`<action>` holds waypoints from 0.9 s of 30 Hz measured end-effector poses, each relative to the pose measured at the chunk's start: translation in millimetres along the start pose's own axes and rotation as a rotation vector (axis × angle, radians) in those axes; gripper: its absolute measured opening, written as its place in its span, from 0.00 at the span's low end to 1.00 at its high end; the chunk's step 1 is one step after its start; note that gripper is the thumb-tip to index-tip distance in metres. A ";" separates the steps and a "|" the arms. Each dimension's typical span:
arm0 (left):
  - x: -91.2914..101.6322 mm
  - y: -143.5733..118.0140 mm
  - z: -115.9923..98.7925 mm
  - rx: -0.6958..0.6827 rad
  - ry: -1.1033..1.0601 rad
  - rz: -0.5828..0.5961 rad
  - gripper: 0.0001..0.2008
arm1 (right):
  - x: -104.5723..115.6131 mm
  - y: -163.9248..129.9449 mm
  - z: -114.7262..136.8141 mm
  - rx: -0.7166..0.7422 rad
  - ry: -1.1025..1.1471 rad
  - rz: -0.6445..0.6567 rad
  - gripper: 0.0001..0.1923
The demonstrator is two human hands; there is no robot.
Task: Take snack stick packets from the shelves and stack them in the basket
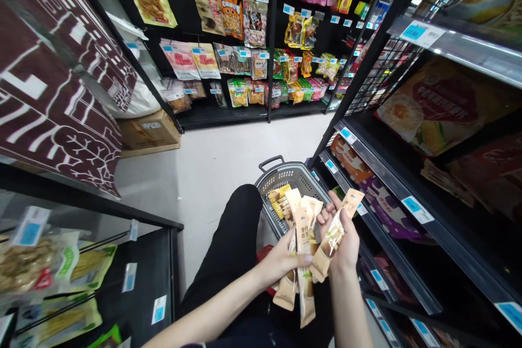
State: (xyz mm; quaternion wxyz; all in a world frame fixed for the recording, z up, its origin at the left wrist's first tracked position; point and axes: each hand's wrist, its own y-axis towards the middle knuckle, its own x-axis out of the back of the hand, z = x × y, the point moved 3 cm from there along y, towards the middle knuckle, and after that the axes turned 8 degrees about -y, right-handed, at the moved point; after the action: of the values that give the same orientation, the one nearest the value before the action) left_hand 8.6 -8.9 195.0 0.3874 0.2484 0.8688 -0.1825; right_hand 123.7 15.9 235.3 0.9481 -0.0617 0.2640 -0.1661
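Note:
Several slim beige stick sachets [302,234] with brown printing are fanned out in my left hand [281,261], its thumb pressed across them. One more stick sachet [335,234] lies tilted in my right hand [346,239], pinned under the thumb while the other fingers curl behind it. The lower end of that sachet is close to my left thumb. Just beyond my hands a grey shopping basket [299,169] stands on the floor, with a yellow package [279,196] inside. The sachets and my hands hide part of the basket.
A dark shelf [383,174] with price tags rises close on my right. Bagged snacks [255,22] hang on the rack ahead. At left are another shelf [150,272], a brown printed cloth [49,76] and a cardboard box [150,133]. Pale floor [204,185] lies between.

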 end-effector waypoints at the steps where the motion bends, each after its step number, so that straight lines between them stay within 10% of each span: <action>1: 1.0 0.7 0.6 0.001 -0.020 -0.016 0.33 | 0.8 0.4 0.3 -0.002 -0.038 0.008 0.19; 12: -0.9 -2.2 -11.9 0.041 0.084 -0.004 0.40 | 6.6 0.8 -17.4 0.022 -0.420 0.033 0.19; 23: -6.8 -11.2 -14.0 0.108 0.210 0.059 0.37 | 33.0 32.7 33.3 0.107 -0.489 -0.071 0.14; 27: -7.7 -8.1 -22.8 0.071 0.259 0.039 0.39 | 23.1 25.0 34.0 0.075 -0.459 0.104 0.19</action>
State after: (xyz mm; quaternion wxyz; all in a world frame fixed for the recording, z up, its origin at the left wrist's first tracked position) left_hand -4.9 -6.0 216.3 0.2666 0.3002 0.8996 -0.1721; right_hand 167.1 32.3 248.1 0.9922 -0.0490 0.0381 -0.1084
